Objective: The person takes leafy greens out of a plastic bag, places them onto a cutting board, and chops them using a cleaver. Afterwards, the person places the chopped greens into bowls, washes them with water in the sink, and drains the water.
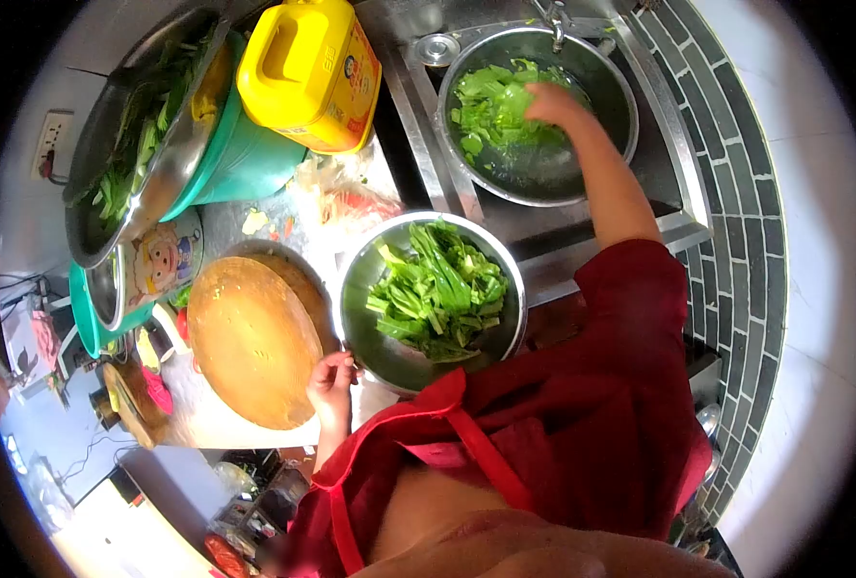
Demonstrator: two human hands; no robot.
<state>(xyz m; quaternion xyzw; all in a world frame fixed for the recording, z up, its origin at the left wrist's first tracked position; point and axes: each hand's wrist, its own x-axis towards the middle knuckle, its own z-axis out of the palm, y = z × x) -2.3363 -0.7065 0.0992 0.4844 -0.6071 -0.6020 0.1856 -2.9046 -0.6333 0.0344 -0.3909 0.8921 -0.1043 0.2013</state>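
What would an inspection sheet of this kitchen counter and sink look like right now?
Surface: steel counter beside a sink, wet and littered with scraps.
Job's things: sink bowl holding leafy greens in water; counter bowl heaped with cut greens.
Clutter: round wooden chopping board, yellow oil jug, teal tub, tray of greens resting on it.
Hands: right hand down among the sink greens; left hand rests at the counter bowl's rim; grip unclear on both.
Cables: cord at a wall socket.
Surroundings: dark tiled edge, person in a red apron.
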